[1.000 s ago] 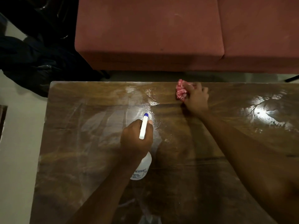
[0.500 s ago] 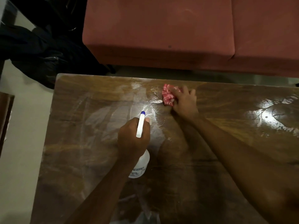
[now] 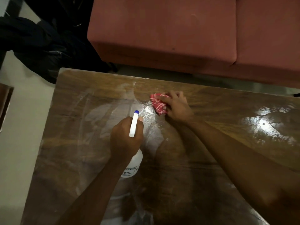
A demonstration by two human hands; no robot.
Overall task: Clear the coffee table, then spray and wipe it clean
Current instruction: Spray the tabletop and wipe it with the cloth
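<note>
Across the far half of the coffee table [image 3: 73, 114], close to the edge that faces the red sofa [image 3: 162, 33], the spray-and-wipe step is judged to be in hand, and the clearing is judged to be finished. A red checked cloth [image 3: 158, 103] is bunched up and pressed onto the wood by the right hand [image 3: 177, 108], whose fingers are curled over it. A white spray bottle [image 3: 132, 165] with a blue-tipped nozzle is gripped by the left hand [image 3: 125, 138] over the middle of the table, and its nozzle is aimed at a wet, whitish patch [image 3: 148, 111] just beside the cloth. Whether the bottle's base rests on the top cannot be told. Pale streaks of film are seen over the left part of the surface, and a broad wet sheen [image 3: 267, 125] is lit by glare well apart on the right. A dark bundle [image 3: 40, 46] is seen on the floor beyond the left corner. For the next move, the cloth is best drawn through the fresh patch and then over the streaked left part in overlapping passes with firm, even pressure, while the bottle is held out of the cloth's path; the shiny area on the right is judged to need wiping as well
</note>
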